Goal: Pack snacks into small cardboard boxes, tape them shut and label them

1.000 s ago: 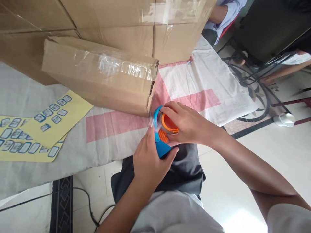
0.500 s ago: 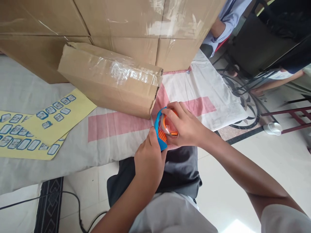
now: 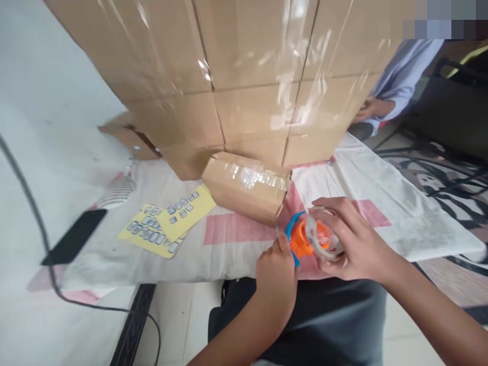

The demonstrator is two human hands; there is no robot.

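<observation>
My left hand [image 3: 277, 272] is closed on the blue side of a blue and orange tape dispenser [image 3: 300, 238], above the front edge of the cloth-covered table. Between the fingers and thumb of my right hand [image 3: 346, 236] is a roll of clear tape [image 3: 319, 235], tilted and off to the right of the dispenser's orange hub. The hub shows between the blue side and the roll. Just behind the dispenser lies a long cardboard box [image 3: 247, 188] with shiny clear tape along its top.
Yellow label sheets [image 3: 168, 223] overlap left of the box. A wall of taped cartons [image 3: 259, 112] stands behind. Farther left are a dark flat object [image 3: 76, 236] and a black cable [image 3: 41, 229]. Another person's sleeve [image 3: 407, 76] and hand show at the back right.
My right hand has drawn the tape roll to the right, off the dispenser's hub. My left hand keeps its hold. The view has shifted, showing more of the wall and cartons.
</observation>
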